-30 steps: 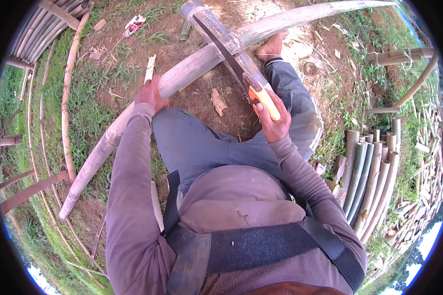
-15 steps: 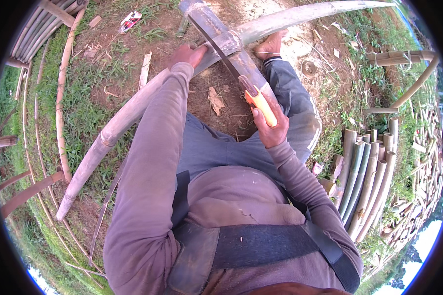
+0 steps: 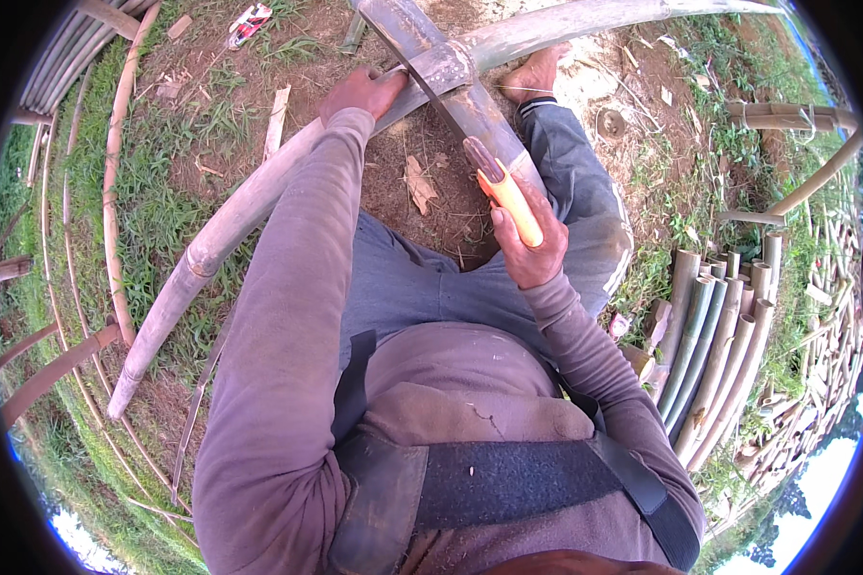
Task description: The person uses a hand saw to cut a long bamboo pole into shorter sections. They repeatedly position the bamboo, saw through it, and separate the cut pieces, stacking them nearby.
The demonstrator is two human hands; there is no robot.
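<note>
A long pale bamboo pole (image 3: 216,240) slants from the lower left up to the far right. Beneath it, crosswise, lies a thicker grey bamboo piece (image 3: 481,117) that carries its weight. My left hand (image 3: 362,94) is closed round the pole just left of the crossing. In my right hand (image 3: 530,230) is the orange handle of a handsaw (image 3: 448,112). Its long dark blade lies across the pole beside a joint, near my left hand. How deep the teeth sit in the bamboo cannot be made out.
My bare foot (image 3: 537,72) rests by the crossing, at the far side. Cut bamboo lengths (image 3: 729,335) are bundled at the right, with a heap of offcuts (image 3: 834,335) beyond. A bamboo rail (image 3: 115,172) runs along the left. Wood scraps (image 3: 419,185) lie on the soil.
The saw stays across the pole in my right hand, with only a slight shift of the blade. My left hand keeps its hold. The whole view has moved a little.
</note>
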